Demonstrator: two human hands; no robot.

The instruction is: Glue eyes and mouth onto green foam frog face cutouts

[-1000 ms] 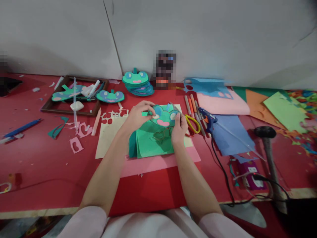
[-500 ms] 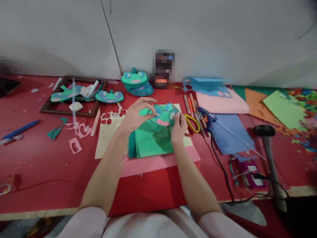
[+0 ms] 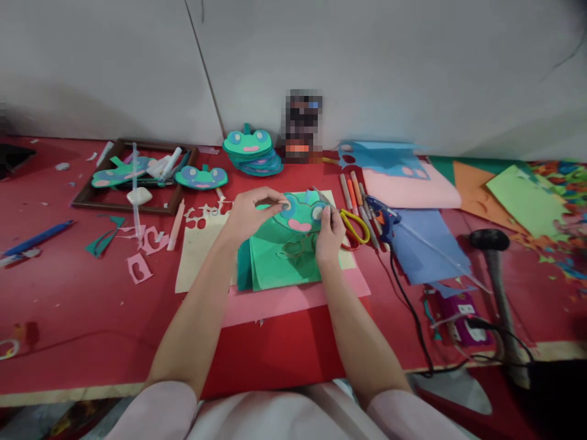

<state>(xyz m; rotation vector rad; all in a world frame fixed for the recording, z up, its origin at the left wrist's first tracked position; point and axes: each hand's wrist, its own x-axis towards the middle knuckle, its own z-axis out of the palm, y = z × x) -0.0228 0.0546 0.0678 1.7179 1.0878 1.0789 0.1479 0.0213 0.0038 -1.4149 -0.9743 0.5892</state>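
Observation:
A green foam frog face (image 3: 299, 215) with blue eye patches and a pink mouth is held up, tilted, above the stacked green sheets (image 3: 275, 272). My right hand (image 3: 329, 235) grips its right edge, the thumb beside the white oval on that eye. My left hand (image 3: 257, 214) is pinched at the blue patch of the left eye; whatever sits between thumb and fingers is too small to make out. Under the frog face, a curved outline (image 3: 293, 250) shows on the green sheet. Yellow-handled scissors (image 3: 355, 226) lie just right of my right hand.
At the back stand a stack of frog faces (image 3: 250, 150) and a blurred upright device (image 3: 302, 125). A brown frame (image 3: 82, 198) lies left. On the right are markers (image 3: 353, 194), a blue glue gun (image 3: 385, 217) with its cord, a mallet (image 3: 498, 275) and a purple power strip (image 3: 463, 321).
My left fingertips have moved slightly left and up, onto the left eye patch. The frog face has shifted a little left in my right hand, which keeps its grip.

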